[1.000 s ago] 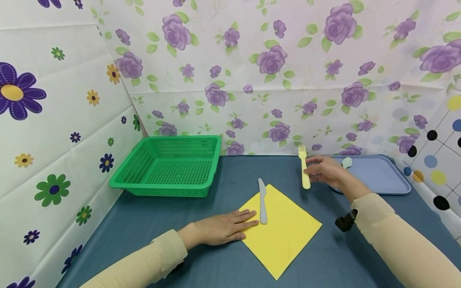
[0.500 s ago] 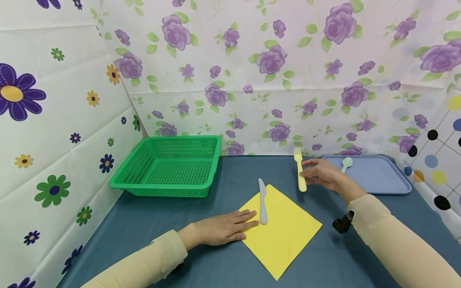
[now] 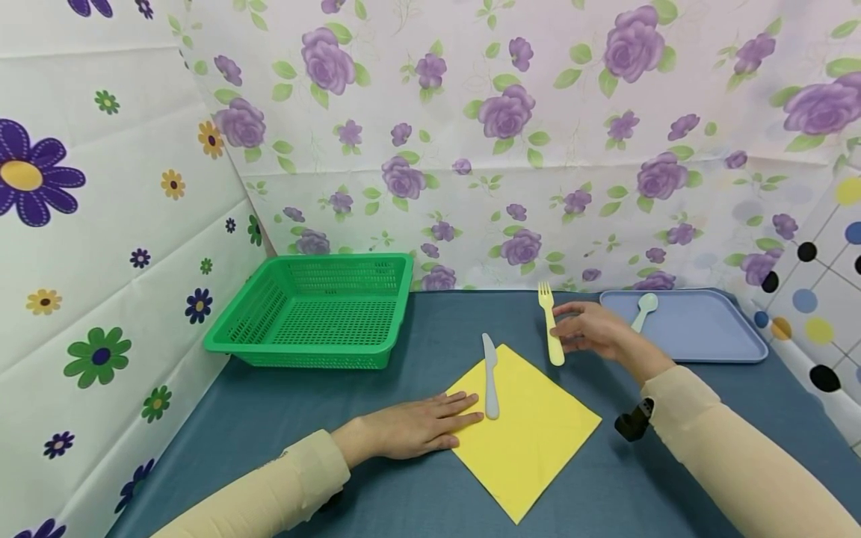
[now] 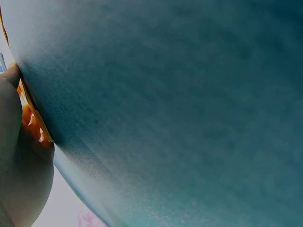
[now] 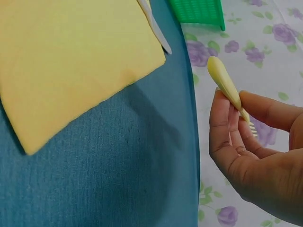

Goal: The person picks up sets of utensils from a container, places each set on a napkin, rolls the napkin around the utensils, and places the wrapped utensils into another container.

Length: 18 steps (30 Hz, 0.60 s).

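Between thumb and fingertips my right hand (image 3: 592, 329) pinches a pale yellow fork (image 3: 551, 325), tines pointing away from me, raised above the table. The right wrist view shows the same fork (image 5: 223, 81) with its handle end sticking up out of the fingers. My left hand (image 3: 424, 426) lies flat with straight fingers on the left corner of a yellow folded napkin (image 3: 531, 433). A grey-white knife (image 3: 492, 385) lies on the napkin's left side, just beyond those fingertips, its blade tip past the napkin's edge. In the left wrist view, part of the left hand (image 4: 23, 165) shows at the edge.
A green plastic basket (image 3: 303, 349) stands at the back left. At the back right a blue-grey tray (image 3: 713, 329) carries a pale green spoon (image 3: 643, 309). Blue cloth (image 3: 403, 493) covers the table. Flowered sheets (image 3: 430, 149) rise behind it and along the sides.
My right hand has carried the fork left and slightly toward me, away from the tray, uncovering more of the spoon. The left hand, napkin and knife have stayed still.
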Each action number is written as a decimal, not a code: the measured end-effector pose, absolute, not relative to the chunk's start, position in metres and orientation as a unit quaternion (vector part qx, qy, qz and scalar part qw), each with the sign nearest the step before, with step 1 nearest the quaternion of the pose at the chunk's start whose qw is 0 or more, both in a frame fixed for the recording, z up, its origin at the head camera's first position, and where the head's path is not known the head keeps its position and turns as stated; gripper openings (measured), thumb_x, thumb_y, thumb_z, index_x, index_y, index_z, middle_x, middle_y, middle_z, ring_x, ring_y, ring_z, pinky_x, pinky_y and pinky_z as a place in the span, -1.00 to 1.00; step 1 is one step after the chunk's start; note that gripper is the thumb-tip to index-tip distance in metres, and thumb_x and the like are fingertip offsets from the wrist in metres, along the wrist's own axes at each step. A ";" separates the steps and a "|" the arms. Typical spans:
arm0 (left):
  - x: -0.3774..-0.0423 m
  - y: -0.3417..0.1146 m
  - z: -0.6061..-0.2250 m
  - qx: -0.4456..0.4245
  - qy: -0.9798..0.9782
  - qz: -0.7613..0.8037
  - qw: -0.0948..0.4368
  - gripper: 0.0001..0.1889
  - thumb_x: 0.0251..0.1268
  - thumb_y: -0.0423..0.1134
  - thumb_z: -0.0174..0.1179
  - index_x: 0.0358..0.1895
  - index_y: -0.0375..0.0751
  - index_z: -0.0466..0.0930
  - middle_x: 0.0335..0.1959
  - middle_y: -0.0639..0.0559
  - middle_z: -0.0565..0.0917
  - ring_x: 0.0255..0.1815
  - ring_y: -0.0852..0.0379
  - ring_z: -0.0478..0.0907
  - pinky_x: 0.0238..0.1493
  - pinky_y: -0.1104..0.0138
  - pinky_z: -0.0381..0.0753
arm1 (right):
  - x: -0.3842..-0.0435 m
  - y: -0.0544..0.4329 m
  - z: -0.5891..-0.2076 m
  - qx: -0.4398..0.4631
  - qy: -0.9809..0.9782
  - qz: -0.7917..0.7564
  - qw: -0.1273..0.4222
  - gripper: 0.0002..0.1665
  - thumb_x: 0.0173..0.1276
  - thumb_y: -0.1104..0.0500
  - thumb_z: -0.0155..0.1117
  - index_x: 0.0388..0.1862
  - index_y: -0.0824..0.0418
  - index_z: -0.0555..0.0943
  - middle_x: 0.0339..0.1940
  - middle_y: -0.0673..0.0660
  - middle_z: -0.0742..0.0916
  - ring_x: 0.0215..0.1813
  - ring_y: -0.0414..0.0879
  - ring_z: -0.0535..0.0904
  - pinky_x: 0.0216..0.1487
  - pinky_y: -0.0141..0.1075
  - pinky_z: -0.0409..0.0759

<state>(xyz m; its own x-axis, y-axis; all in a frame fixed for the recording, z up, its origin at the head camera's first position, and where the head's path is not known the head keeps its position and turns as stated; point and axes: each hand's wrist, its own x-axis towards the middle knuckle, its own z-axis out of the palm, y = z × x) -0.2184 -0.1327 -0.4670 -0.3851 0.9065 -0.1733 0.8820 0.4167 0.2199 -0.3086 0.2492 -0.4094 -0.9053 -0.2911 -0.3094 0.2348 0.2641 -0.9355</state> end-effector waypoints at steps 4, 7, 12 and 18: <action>-0.218 -0.133 -0.468 0.537 0.831 0.049 0.135 -0.40 0.79 0.05 -0.30 0.74 0.10 -0.12 0.75 0.05 -0.13 0.73 0.10 -0.21 0.68 0.24 -0.12 | -0.308 0.246 -0.410 -0.021 0.768 -0.604 0.215 -0.21 0.51 0.28 0.30 0.59 0.43 0.19 -0.11 0.15 0.69 -0.12 -0.03 0.66 0.05 -0.09 0.75; -0.218 -0.133 -0.468 0.536 0.832 0.048 0.136 -0.40 0.79 0.05 -0.31 0.74 0.11 -0.13 0.75 0.05 -0.13 0.73 0.11 -0.22 0.68 0.24 -0.13 | -0.308 0.244 -0.409 -0.023 0.768 -0.603 0.216 -0.23 0.52 0.28 0.29 0.58 0.43 0.20 -0.09 0.16 0.68 -0.11 -0.03 0.67 0.05 -0.08 0.75; -0.219 -0.133 -0.469 0.535 0.832 0.048 0.139 -0.40 0.79 0.05 -0.32 0.74 0.12 -0.14 0.75 0.07 -0.15 0.73 0.12 -0.23 0.68 0.24 -0.13 | -0.306 0.240 -0.411 -0.032 0.764 -0.604 0.225 -0.27 0.52 0.30 0.28 0.54 0.44 0.22 -0.07 0.19 0.68 -0.11 -0.02 0.68 0.03 -0.09 0.75; -0.219 -0.133 -0.468 0.537 0.831 0.046 0.138 -0.40 0.79 0.06 -0.33 0.74 0.12 -0.14 0.75 0.07 -0.16 0.73 0.12 -0.24 0.68 0.25 -0.14 | -0.307 0.235 -0.413 -0.031 0.765 -0.603 0.224 -0.27 0.51 0.30 0.29 0.53 0.43 0.23 -0.07 0.20 0.67 -0.12 -0.01 0.68 0.03 -0.07 0.75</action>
<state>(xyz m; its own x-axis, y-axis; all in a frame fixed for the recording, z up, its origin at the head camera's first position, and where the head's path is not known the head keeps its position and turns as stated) -0.2193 -0.1333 -0.4680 -0.3858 0.9047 -0.1810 0.8793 0.4199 0.2246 -0.3067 0.2352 -0.4128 -0.8973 -0.3184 -0.3056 0.2228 0.2711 -0.9364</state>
